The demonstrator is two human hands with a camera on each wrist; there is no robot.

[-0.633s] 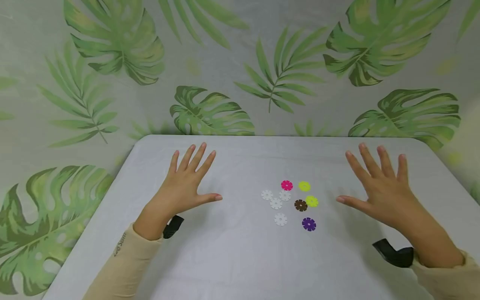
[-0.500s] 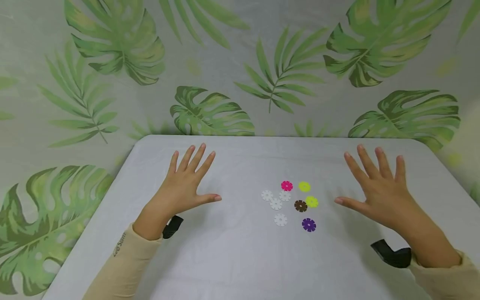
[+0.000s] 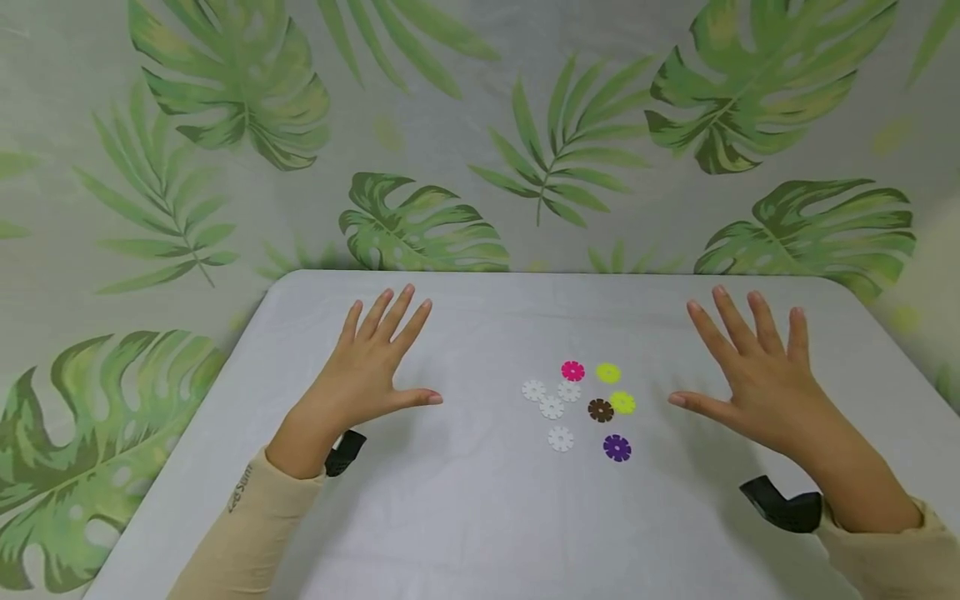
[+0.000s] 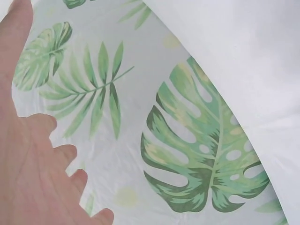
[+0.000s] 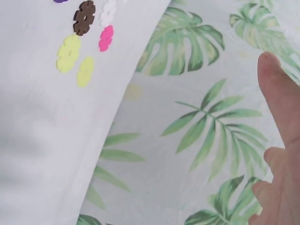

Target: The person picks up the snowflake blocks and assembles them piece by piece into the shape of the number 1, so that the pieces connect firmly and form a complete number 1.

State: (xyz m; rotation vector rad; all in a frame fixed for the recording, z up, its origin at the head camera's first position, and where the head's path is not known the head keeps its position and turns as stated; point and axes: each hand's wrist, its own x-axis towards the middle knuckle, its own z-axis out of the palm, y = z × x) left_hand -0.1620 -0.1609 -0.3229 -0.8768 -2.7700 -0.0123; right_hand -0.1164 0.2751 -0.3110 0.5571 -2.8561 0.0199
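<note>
Both hands hover over the white table with fingers spread and nothing in them. My left hand (image 3: 363, 371) is left of a loose group of notched plastic discs; my right hand (image 3: 772, 387) is to their right, nearer to them. In the group, a pink disc (image 3: 573, 371) and a yellow-green disc (image 3: 608, 372) lie farthest back. A second yellow-green disc (image 3: 622, 402) meets the brown disc (image 3: 600, 410). Several white discs (image 3: 551, 407) lie on the left side, and a purple disc (image 3: 617, 447) is nearest the front. The right wrist view also catches the brown disc (image 5: 84, 18).
The white-covered table (image 3: 450, 517) has rounded far corners. Behind it hangs a pale backdrop (image 3: 435, 125) printed with green leaves. A black strap piece (image 3: 782, 504) sits beneath the right wrist, and another black piece (image 3: 346, 452) beneath the left.
My right hand has drifted very slightly to the left. The left hand and the discs stay practically where they were.
</note>
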